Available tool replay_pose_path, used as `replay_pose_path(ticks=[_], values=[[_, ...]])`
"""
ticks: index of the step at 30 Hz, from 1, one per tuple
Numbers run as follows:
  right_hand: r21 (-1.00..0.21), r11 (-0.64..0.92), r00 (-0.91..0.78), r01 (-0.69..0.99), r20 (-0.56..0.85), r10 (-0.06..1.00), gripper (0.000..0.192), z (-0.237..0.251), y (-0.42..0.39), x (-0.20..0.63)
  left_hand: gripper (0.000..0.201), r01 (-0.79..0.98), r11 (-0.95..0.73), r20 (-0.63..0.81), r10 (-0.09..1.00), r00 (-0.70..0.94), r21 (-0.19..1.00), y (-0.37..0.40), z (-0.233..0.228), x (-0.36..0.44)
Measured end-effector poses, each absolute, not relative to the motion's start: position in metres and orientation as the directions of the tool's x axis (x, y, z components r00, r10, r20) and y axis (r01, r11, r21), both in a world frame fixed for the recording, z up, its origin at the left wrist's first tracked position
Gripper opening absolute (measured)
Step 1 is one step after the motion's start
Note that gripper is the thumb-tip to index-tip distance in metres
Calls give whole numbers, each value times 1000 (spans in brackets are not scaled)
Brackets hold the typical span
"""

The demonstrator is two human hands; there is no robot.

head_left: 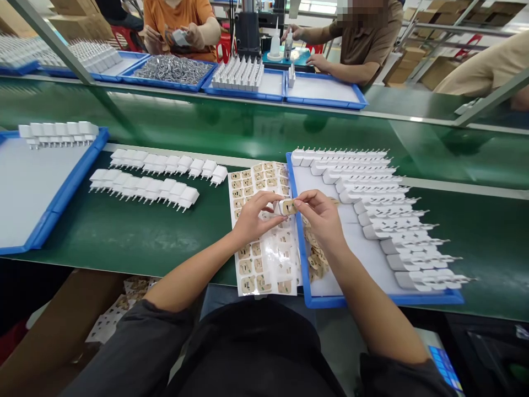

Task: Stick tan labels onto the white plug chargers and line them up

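My left hand (258, 218) grips a white plug charger (278, 208) between thumb and fingers, above the sticker sheets. A tan sticker (289, 207) lies against the charger's end face. The fingertips of my right hand (320, 212) pinch this sticker at its right edge. Below my hands lie white sheets (248, 285) with rows of tan stickers, overlapping one another. Loose tan pieces (316, 262) are heaped along the left side of the blue-rimmed tray (351, 231), partly hidden by my right forearm. Rows of white chargers (372, 193) fill the tray's right part, pins pointing right.
Two rows of white chargers (144, 187) lie on the green bench (185, 237) at left. Another blue tray (70, 190) holds one row of chargers. Beyond the green divider (231, 124), two people sit by trays of metal parts (173, 70) and chargers (237, 74).
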State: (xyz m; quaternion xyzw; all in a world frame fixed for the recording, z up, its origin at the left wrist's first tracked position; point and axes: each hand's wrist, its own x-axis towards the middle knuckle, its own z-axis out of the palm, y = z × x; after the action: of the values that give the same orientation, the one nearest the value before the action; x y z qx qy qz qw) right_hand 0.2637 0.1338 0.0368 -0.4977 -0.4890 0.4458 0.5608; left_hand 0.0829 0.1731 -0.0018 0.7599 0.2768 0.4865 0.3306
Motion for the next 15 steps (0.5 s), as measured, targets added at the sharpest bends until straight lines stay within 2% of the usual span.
replay_pose_path(ticks=[15], values=[[-980,149,123,129,165,979,20,35,132,262,34,113,-640,561,734,383,760,174,-2,82]])
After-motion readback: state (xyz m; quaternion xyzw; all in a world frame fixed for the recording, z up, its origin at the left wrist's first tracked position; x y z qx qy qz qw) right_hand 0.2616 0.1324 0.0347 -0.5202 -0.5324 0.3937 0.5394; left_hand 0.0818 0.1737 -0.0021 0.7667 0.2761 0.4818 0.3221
